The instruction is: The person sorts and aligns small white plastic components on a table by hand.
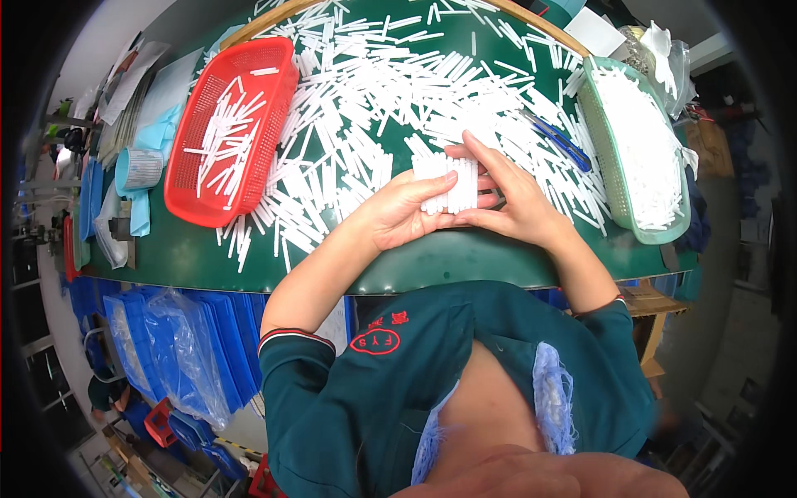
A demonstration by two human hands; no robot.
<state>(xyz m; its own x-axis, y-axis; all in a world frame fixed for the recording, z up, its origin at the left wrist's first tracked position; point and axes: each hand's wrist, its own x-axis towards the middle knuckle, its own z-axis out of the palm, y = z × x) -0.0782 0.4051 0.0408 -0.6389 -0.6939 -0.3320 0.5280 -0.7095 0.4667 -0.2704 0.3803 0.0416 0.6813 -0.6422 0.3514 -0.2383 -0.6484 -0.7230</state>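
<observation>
Several slim white plastic sticks (pixel 462 184) stand side by side in a flat row between my hands, above the near middle of the table. My left hand (pixel 402 204) grips the row with its thumb pressed across the front. Around the right end of the row curves my right hand (pixel 519 199), its fingers at the top and side and its thumb low near the bottom ends. Part of its grip is hidden behind the sticks. Beyond my hands a wide loose heap of the same white sticks (pixel 365 104) covers the green table (pixel 332 270).
On the left a red plastic basket (pixel 184 187) holds some sticks. At right stands a green basket (pixel 615 178) filled with white pieces. A blue utility knife (pixel 560 141) lies among the sticks. A tape roll (pixel 139 168) sits at the left edge. Blue crates (pixel 207 332) are below.
</observation>
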